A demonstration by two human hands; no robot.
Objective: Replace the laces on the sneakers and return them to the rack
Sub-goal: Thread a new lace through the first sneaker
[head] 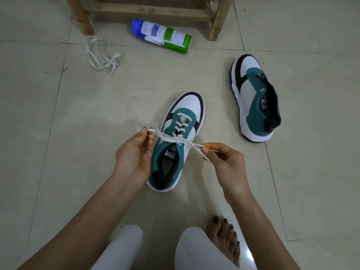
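Roughly halfway, by the look of it. The near sneaker (190,106) stands in the middle of the tiled floor (48,133), toe toward 12 o'clock, with a white lace (182,124) threaded up through its eyelets and crossed into a first knot at the top. The left hand (132,154) pinches one end of the lace out at 9 o'clock from the knot; the right hand (228,164) pinches the other end at 3 o'clock, so both are closed on the lace and drawing it taut. The bow is not yet formed.

The second sneaker (255,102) lies at 2 o'clock from the first, well apart, and shows bare eyelets (no lace in it at all). A loose lace (102,55) lies in a tangle at 10 o'clock — likely the one meant for that shoe, though I cannot tell old from new. The wooden rack (148,10) stands at 12 o'clock, with a spray can (161,36) lying on its side just before it. Left to do: finish this bow, lace the other shoe, shelve both.
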